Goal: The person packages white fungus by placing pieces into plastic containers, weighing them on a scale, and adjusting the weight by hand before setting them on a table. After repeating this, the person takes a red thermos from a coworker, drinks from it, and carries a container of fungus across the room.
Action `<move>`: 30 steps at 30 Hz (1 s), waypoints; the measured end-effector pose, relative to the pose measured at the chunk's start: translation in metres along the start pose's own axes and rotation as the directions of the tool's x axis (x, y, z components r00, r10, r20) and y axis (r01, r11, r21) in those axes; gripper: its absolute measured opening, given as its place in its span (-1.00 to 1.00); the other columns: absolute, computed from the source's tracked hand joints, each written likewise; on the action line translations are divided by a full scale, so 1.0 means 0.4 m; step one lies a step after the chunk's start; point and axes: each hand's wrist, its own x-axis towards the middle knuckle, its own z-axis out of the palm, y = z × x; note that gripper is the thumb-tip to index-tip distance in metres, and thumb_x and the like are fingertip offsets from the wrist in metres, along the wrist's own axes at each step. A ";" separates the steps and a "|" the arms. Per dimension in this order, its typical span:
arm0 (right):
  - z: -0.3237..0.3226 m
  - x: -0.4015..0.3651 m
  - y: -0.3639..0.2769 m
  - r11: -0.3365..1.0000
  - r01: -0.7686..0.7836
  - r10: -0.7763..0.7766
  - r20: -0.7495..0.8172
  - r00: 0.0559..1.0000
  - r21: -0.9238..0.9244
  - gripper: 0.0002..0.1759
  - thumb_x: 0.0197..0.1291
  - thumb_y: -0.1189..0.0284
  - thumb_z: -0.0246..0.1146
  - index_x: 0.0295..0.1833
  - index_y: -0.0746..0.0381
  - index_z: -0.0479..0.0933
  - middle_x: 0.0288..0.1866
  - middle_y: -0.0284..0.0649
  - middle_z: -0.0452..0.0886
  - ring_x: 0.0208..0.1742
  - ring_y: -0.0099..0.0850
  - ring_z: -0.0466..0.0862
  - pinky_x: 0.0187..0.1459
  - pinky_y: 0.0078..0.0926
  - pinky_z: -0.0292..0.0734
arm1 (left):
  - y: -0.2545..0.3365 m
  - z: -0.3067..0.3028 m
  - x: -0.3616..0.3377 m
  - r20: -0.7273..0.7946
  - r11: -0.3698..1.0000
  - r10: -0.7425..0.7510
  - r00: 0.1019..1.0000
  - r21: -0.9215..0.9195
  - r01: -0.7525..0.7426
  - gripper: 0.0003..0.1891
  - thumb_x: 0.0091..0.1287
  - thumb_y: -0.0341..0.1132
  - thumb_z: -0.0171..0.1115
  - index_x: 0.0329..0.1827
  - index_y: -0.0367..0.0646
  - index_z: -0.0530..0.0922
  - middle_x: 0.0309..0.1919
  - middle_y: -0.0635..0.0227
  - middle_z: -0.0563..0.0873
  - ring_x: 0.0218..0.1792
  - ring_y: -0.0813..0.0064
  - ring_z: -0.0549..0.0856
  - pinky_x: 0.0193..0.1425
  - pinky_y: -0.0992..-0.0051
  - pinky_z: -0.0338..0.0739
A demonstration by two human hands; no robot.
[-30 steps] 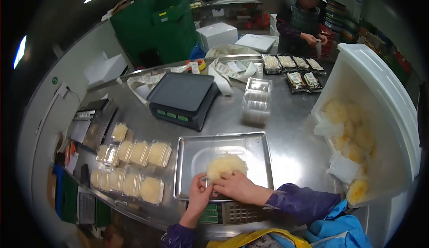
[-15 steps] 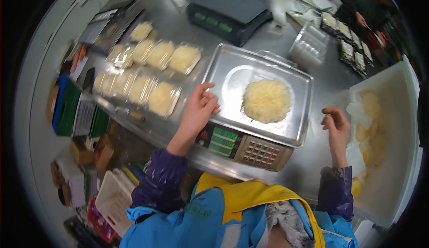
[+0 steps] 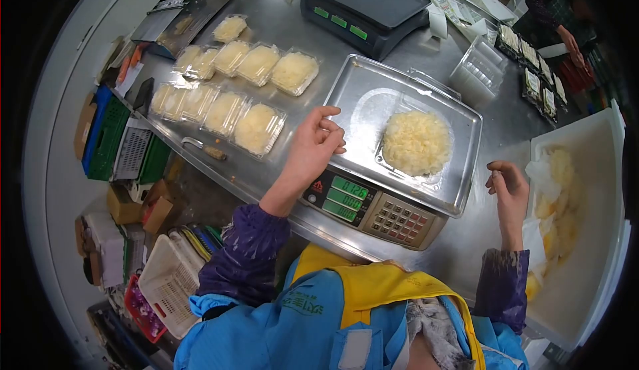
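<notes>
A mound of pale yellow shreds point(image 3: 417, 143) sits in a clear tray on the metal pan point(image 3: 359, 80) of a scale, whose keypad and lit green display point(image 3: 346, 195) face me. At the pan's left edge hovers my left hand point(image 3: 315, 141), fingers loosely curled and apart, holding nothing. My right hand point(image 3: 509, 189) is to the right of the pan, between it and the white bin, with bent fingers and nothing in it. Several clear packs of the same shreds point(image 3: 258, 128) stand in two rows at the left, with one pack behind them.
A second dark scale point(image 3: 366, 0) stands at the back, near stacked clear containers point(image 3: 478, 70). The white bin point(image 3: 589, 257) at right holds yellowish food. A hooked tool point(image 3: 205, 148) lies by the left table edge. A co-worker's hand point(image 3: 571, 42) is near dark packs point(image 3: 529, 53).
The view has shifted, so the table items appear farther right. Both my hands keep nearly the same pose beside the pan. The co-worker's hand has changed position.
</notes>
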 end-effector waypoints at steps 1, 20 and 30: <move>0.005 0.003 -0.005 1.000 0.002 -0.002 0.010 1.000 0.007 -0.86 0.17 0.59 0.06 -0.19 0.36 0.49 -0.31 -0.32 0.52 -0.42 -0.62 0.48 -0.43 -0.73 0.34 | 0.001 -0.001 -0.002 0.000 1.000 -0.002 1.000 -0.009 0.002 -0.63 0.24 -0.54 0.03 0.13 -0.32 0.30 -0.35 0.39 0.45 -0.36 0.61 0.58 -0.23 0.63 0.55; 0.236 0.124 -0.043 0.522 0.431 -0.307 0.310 0.900 -0.736 -0.87 0.06 0.37 0.15 -0.27 0.16 0.48 -0.54 -0.24 0.57 -0.50 -0.26 0.59 -0.42 -0.32 0.46 | -0.069 0.148 0.006 0.229 0.956 -0.225 0.947 -0.134 0.260 -0.47 0.18 -0.59 0.08 0.22 -0.24 0.15 -0.37 0.36 0.38 -0.43 0.59 0.57 -0.36 0.63 0.58; 0.244 0.116 -0.015 0.449 0.526 -0.319 0.420 0.850 -0.722 -0.87 -0.02 0.43 0.13 -0.29 0.16 0.48 -0.57 -0.19 0.54 -0.53 -0.21 0.60 -0.54 -0.30 0.45 | -0.057 0.151 0.007 0.245 0.949 -0.271 0.931 -0.092 0.301 -0.47 0.18 -0.61 0.06 0.22 -0.22 0.13 -0.37 0.37 0.36 -0.46 0.57 0.58 -0.32 0.61 0.58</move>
